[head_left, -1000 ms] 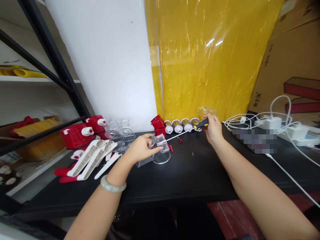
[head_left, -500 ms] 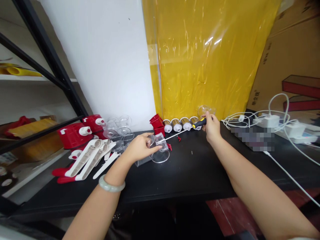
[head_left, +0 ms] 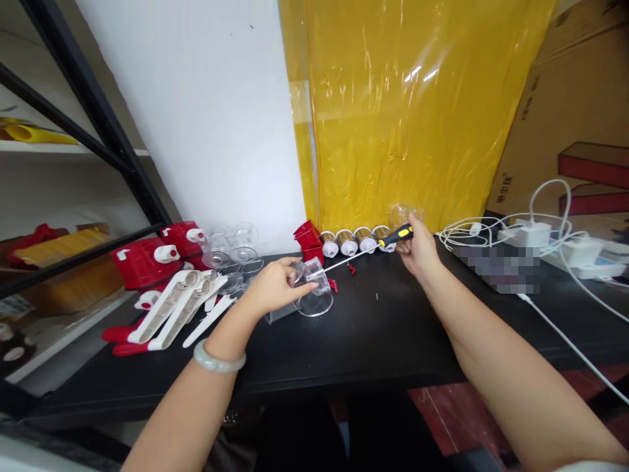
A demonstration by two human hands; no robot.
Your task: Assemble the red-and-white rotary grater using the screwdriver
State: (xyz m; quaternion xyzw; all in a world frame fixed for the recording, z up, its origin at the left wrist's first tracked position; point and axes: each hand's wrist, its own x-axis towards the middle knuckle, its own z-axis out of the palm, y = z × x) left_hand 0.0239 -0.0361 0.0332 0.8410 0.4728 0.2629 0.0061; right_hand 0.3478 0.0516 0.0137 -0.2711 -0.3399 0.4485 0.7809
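My left hand (head_left: 278,286) is closed around a clear plastic part (head_left: 317,276), tilted above the black tabletop. In my right hand (head_left: 417,249) is a screwdriver (head_left: 397,236) with a black and yellow handle, gripped near its end. Its long shaft slants down to the left, and the tip meets the clear part; whether a screw is there I cannot tell. Under the part lies a clear round piece (head_left: 315,304) on the table. Small red pieces (head_left: 350,268) lie just right of it, and red plastic housings (head_left: 309,241) stand behind.
Several metal drums (head_left: 346,242) line the back by a yellow-wrapped panel (head_left: 393,118). White handles (head_left: 171,314), red housings (head_left: 147,263) and clear cups (head_left: 236,239) crowd the left. White cables and chargers (head_left: 533,239) lie right, beside a carton (head_left: 565,118).
The right hand has shifted slightly to the right and its fingers have loosened and changed place on the screwdriver handle. The left hand keeps its hold on the clear part.
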